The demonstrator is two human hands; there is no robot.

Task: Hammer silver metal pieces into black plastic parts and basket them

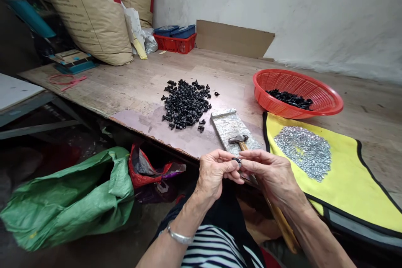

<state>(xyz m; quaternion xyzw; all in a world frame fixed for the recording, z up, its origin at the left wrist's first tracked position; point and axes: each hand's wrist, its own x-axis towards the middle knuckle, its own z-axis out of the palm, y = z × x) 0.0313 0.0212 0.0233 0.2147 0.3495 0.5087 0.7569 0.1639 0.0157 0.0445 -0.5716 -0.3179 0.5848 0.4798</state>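
Between the fingertips of my left hand (216,171) is a small black plastic part (237,160), held just over the table's front edge. My right hand (266,171) meets it from the other side, thumb and fingers pinched at the same part; whether it also grips a tiny metal piece is hidden. Just beyond my hands, a hammer (238,139) rests on a worn metal plate (228,123). A heap of similar black parts (185,104) lies to the left. On a yellow cloth (348,180) at the right is a spread of small shiny metal pieces (306,150).
A red plastic basket (333,100) with black parts inside stands behind the cloth. Large paper sacks (84,12) and a red crate (176,44) with blue boxes sit at the back. A green sack (72,197) lies below the table's left edge.
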